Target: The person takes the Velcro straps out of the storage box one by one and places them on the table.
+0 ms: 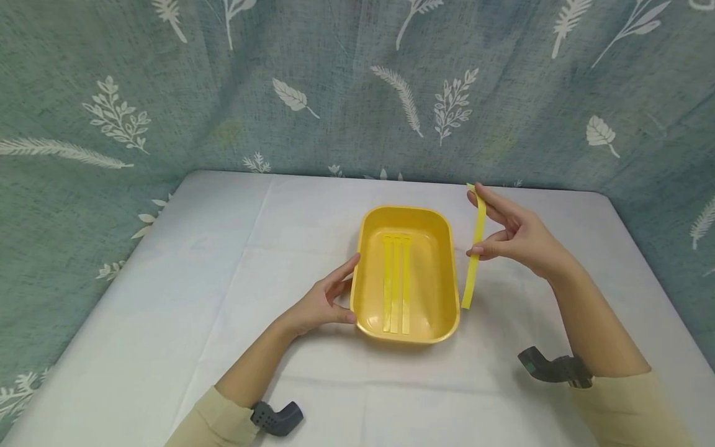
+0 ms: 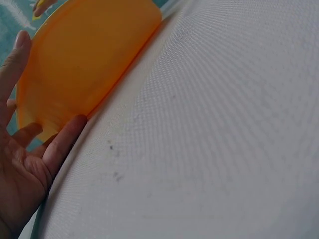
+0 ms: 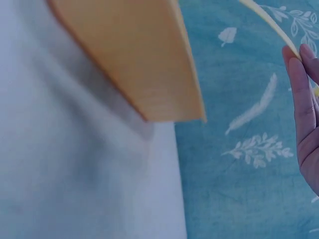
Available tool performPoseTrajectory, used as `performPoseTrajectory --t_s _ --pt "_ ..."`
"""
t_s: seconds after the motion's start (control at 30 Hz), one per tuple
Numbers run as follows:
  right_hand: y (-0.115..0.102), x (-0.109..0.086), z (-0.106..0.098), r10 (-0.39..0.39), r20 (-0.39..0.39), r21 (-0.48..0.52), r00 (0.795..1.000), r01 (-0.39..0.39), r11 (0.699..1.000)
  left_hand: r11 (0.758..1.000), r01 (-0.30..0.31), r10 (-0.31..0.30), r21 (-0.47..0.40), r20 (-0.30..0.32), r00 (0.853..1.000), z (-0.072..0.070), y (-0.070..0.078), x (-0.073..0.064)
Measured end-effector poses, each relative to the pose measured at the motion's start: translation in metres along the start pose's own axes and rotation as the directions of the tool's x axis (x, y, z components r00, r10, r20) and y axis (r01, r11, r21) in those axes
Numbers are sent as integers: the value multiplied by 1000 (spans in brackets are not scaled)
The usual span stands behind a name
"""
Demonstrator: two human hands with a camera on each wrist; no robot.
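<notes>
A yellow plastic tray [image 1: 432,273] with rounded corners sits on the table. Three flat yellow strips [image 1: 396,285] lie side by side lengthwise inside it, left of its middle. My left hand [image 1: 318,304] touches the tray's left side with spread fingers and thumb; the left wrist view shows its fingertips [image 2: 77,122] against the outer wall. To the right of the tray, my right hand [image 1: 511,233] holds up another yellow strip [image 1: 478,233], thumb partway down and fingers near its top. The right wrist view shows that strip [image 3: 271,22] bending away from the fingertips.
A white cloth [image 1: 251,248] with faint creases covers the table. Behind it hangs a green-blue curtain [image 1: 335,93] with white leaf prints. Dark devices sit on the left wrist [image 1: 276,419] and right wrist [image 1: 553,366].
</notes>
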State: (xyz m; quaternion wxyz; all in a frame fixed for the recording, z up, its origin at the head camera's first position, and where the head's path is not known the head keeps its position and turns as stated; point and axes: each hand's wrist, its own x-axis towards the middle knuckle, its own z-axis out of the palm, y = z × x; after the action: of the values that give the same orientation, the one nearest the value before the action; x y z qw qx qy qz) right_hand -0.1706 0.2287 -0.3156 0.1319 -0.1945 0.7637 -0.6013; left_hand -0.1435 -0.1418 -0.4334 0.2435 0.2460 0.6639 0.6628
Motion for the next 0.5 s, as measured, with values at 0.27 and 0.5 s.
performPoseTrajectory --t_s 0.27,0.5 --pt "16 -19 -5 63 -26 -16 998 -63 998 1000 1 -1 -10 -6 1000 -1 2 -1" --pt "37 -29 -6 105 8 -33 994 -105 994 1000 1 -1 -9 -2 1000 1 2 -1"
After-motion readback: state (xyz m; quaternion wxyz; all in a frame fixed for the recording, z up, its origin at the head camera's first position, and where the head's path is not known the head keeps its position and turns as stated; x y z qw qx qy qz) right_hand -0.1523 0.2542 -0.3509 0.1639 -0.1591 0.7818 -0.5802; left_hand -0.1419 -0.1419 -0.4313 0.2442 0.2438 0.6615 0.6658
